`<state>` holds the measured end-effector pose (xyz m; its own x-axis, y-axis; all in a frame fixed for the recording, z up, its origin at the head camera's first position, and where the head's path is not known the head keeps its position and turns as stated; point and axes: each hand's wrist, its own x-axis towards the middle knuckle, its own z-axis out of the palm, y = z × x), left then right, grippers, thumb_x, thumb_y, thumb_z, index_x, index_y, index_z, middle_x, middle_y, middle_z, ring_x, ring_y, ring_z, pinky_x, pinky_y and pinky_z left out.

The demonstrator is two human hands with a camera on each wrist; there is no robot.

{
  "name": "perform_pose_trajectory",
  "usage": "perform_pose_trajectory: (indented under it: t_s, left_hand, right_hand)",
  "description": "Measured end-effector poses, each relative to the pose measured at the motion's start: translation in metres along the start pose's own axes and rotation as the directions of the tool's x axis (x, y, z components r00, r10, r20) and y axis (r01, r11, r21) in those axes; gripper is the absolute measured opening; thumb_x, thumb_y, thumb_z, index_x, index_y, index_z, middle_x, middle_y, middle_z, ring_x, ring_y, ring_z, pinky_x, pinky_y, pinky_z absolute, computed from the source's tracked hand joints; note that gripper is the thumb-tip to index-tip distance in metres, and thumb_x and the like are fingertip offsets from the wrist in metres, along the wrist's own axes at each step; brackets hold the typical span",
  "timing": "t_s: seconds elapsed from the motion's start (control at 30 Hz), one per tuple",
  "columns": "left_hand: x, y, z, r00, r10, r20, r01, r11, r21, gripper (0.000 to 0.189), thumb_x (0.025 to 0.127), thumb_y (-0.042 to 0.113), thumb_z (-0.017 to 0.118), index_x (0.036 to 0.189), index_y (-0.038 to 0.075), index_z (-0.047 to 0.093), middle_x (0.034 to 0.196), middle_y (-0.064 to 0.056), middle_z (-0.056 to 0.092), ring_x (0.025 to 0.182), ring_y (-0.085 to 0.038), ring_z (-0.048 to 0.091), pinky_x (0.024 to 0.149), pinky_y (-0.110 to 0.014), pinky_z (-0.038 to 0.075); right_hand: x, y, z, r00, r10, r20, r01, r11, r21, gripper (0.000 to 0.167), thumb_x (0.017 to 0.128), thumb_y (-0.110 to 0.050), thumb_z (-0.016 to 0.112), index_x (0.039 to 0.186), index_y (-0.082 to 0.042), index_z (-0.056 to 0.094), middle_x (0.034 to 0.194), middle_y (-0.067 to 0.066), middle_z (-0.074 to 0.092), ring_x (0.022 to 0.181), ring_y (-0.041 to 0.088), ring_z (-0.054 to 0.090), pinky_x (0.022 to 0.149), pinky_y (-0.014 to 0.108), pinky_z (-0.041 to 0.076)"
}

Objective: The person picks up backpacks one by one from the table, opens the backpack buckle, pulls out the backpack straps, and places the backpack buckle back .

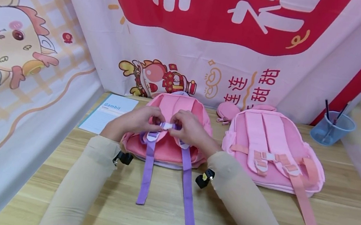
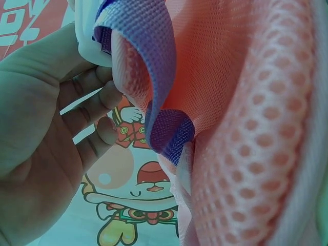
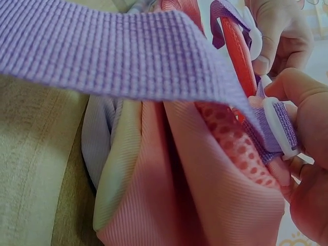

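A pink backpack (image 1: 168,156) lies on the table with its back panel and shoulder straps facing up. Between the straps sits a white chest-strap buckle (image 1: 166,126) on purple webbing. My left hand (image 1: 144,119) pinches it at its left end, while my right hand (image 1: 192,129) pinches the right end, thumbs and fingertips close together. Two purple straps (image 1: 146,176) hang from white adjusters (image 1: 152,136) toward the front of the table. In the right wrist view, purple webbing (image 3: 128,51) crosses in front of the backpack's pink side (image 3: 148,205).
Right of it lies a second pink backpack (image 1: 272,138) with a peach strap (image 1: 305,206) trailing forward. A round pink pouch (image 1: 228,111) is between them at the back. A notebook (image 1: 109,113) lies at left, and a blue cup (image 1: 332,131) with pens stands back right.
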<state>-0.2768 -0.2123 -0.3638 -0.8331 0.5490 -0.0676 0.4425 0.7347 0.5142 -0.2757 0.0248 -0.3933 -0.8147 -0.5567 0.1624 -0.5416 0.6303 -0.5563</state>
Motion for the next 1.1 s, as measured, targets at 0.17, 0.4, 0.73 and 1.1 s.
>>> perform_pose_trajectory:
  t_s: [0.17, 0.4, 0.73, 1.1]
  left_hand:
    - [-0.001, 0.0, -0.001, 1.0, 0.003, 0.006, -0.003, 1.0, -0.009, 0.018, 0.099, 0.019, 0.08, 0.117, 0.016, 0.079, 0.107, -0.002, 0.07, 0.096, -0.02, 0.064, 0.087, -0.036, 0.055]
    - [-0.002, -0.003, -0.001, 1.0, 0.005, 0.012, -0.005, 1.0, -0.005, 0.019, 0.099, 0.021, 0.081, 0.118, 0.017, 0.08, 0.108, -0.001, 0.07, 0.097, -0.019, 0.063, 0.088, -0.036, 0.054]
    - [-0.004, -0.006, 0.001, 1.0, -0.005, -0.01, 0.005, 1.0, -0.016, 0.018, 0.099, 0.023, 0.081, 0.116, 0.017, 0.079, 0.107, -0.001, 0.07, 0.098, -0.02, 0.063, 0.089, -0.037, 0.055]
    - [-0.007, -0.006, -0.006, 1.0, 0.002, -0.021, -0.004, 0.998, -0.055, 0.018, 0.099, 0.02, 0.08, 0.116, 0.015, 0.077, 0.105, -0.003, 0.071, 0.094, -0.021, 0.065, 0.085, -0.038, 0.057]
  right_hand:
    - [-0.001, -0.002, 0.001, 1.0, 0.03, 0.003, -0.03, 0.999, 0.019, 0.017, 0.097, -0.024, 0.078, 0.109, -0.014, 0.07, 0.104, 0.002, 0.063, 0.104, 0.021, 0.056, 0.095, 0.037, 0.05]
    - [-0.002, -0.003, 0.001, 0.998, 0.061, 0.019, -0.061, 0.998, 0.029, 0.016, 0.097, -0.024, 0.079, 0.106, -0.014, 0.069, 0.103, 0.002, 0.063, 0.103, 0.021, 0.056, 0.094, 0.037, 0.051]
    - [-0.007, 0.002, -0.002, 0.999, 0.049, 0.018, -0.05, 0.995, 0.083, 0.016, 0.096, -0.02, 0.08, 0.105, -0.013, 0.068, 0.102, 0.004, 0.063, 0.101, 0.022, 0.057, 0.091, 0.036, 0.051]
    - [-0.019, 0.015, -0.016, 0.996, 0.07, 0.059, -0.077, 0.991, 0.114, 0.017, 0.098, -0.023, 0.078, 0.109, -0.015, 0.068, 0.107, 0.004, 0.063, 0.102, 0.021, 0.058, 0.086, 0.035, 0.055]
